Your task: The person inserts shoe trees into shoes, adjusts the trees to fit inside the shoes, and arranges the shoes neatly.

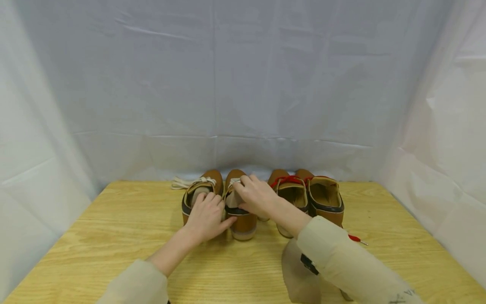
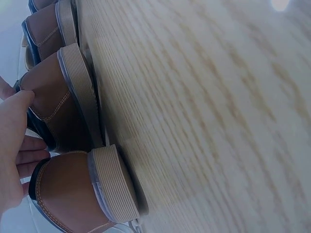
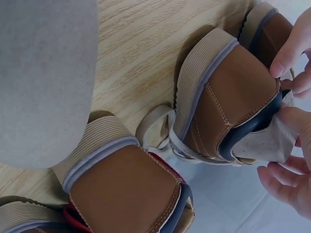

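Note:
Four brown shoes with dark collars stand in a row, heels toward me. My left hand grips the second shoe from the left, thumb at its heel collar and fingers along its left side. The leftmost shoe, with pale laces, stands right beside those fingers. In the same second shoe, my right hand pinches a pale grey insole between thumb and fingers. Part of the insole is inside the shoe; its front end is hidden.
Two red-laced shoes stand to the right, a red lace tip trailing on the wooden table. A grey-beige insole-shaped piece shows below my right forearm. White sheeting hangs behind and along both sides.

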A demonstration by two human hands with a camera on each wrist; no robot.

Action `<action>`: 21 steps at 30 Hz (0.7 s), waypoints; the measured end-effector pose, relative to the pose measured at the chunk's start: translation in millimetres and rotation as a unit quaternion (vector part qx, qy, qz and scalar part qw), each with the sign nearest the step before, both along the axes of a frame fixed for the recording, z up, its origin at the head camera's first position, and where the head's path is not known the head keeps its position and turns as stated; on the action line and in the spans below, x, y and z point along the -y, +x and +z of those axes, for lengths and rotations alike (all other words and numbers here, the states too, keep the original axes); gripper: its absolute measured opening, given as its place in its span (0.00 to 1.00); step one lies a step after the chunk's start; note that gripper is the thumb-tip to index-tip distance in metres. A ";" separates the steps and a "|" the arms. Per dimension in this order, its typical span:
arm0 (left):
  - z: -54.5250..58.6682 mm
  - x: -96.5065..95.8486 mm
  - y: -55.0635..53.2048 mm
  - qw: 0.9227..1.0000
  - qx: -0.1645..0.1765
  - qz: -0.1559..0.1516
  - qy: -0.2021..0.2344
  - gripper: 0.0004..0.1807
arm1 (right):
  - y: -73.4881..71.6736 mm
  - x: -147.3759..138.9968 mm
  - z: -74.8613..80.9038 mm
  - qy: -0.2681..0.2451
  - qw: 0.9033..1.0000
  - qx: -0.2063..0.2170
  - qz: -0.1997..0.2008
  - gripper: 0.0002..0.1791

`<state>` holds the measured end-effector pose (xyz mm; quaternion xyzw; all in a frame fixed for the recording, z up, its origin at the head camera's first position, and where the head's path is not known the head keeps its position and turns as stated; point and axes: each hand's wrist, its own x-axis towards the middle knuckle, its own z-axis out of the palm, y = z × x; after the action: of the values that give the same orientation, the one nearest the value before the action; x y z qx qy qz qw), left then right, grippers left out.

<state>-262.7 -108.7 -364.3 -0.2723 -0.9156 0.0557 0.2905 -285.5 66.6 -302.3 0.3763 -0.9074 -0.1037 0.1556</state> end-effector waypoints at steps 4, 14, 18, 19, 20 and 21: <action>-0.1 -0.1 0.3 1.000 0.002 -0.003 0.002 0.26 | -1.0 1.4 -1.9 0.006 1.000 -0.006 -0.004 0.30; 0.1 0.1 0.2 1.000 -0.007 -0.011 0.001 0.26 | -1.2 8.3 -2.3 0.010 1.000 -0.001 -0.022 0.26; -0.1 1.1 -0.5 1.000 -0.012 -0.015 0.002 0.26 | -1.4 11.5 -1.6 0.018 0.999 0.001 -0.029 0.26; -0.2 1.4 -0.8 1.000 -0.012 -0.015 0.002 0.26 | -1.6 12.2 -1.5 0.021 0.999 0.001 -0.030 0.27; -0.3 1.6 -1.1 1.000 -0.013 -0.016 0.002 0.26 | -1.8 12.8 -1.6 0.024 0.999 0.000 -0.031 0.27; -0.4 1.8 -1.3 1.000 -0.012 -0.018 0.003 0.26 | -1.9 13.2 -1.7 0.026 0.999 -0.001 -0.032 0.27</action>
<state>-263.9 -110.5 -364.8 -0.2870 -0.9071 0.0506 0.3036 -287.4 53.4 -304.0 0.3513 -0.9157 -0.1326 0.1435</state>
